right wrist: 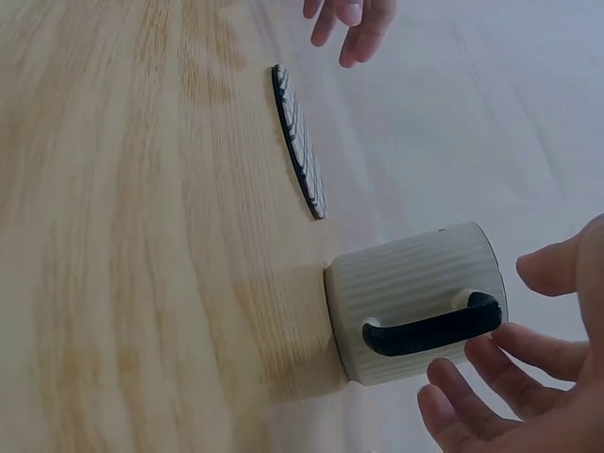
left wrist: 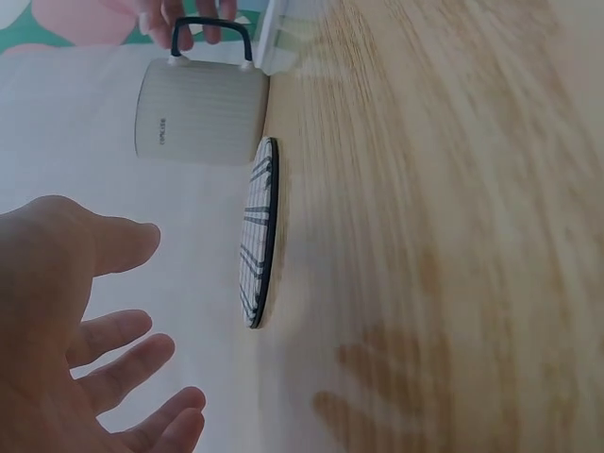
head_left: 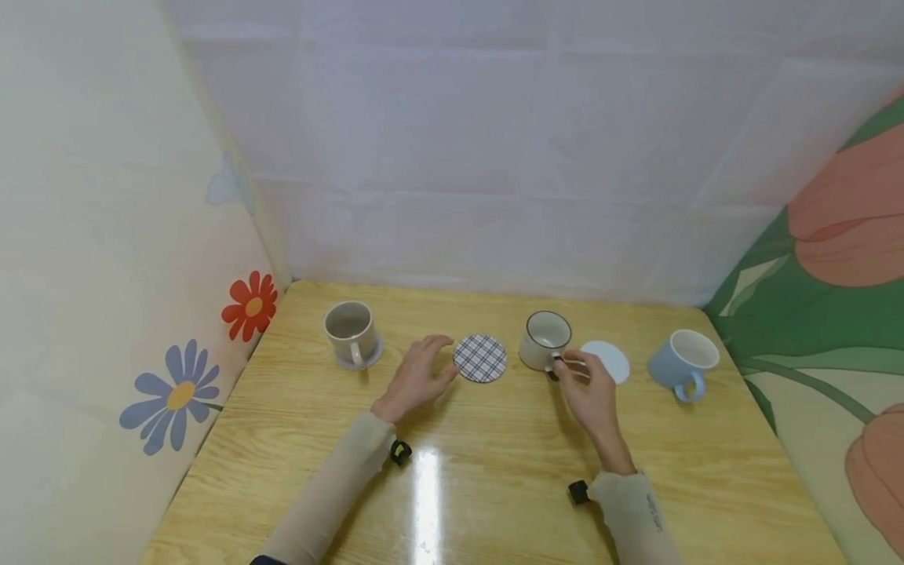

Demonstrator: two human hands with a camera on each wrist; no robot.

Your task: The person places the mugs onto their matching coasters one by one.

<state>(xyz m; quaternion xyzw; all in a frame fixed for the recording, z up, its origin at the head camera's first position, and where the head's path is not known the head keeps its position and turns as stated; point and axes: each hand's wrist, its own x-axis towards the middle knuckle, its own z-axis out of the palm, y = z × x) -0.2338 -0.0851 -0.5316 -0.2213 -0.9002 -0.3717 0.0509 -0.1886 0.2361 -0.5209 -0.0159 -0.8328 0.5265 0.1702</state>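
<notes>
A ribbed off-white mug with a dark rim and black handle stands upright on the table, between a plaid round coaster and a plain white one. My right hand is at its handle; in the right wrist view the fingertips lie right beside handle and rim, while the thumb stands apart from the mug. My left hand hovers at the left of the plaid coaster, fingers spread and loosely bent, holding nothing. The left wrist view shows the coaster beyond these fingers.
At the left a beige mug sits on a grey round coaster. A light blue mug stands on the bare wood at the right. The glossy wooden table meets a white cloth backdrop and flower-printed side panels.
</notes>
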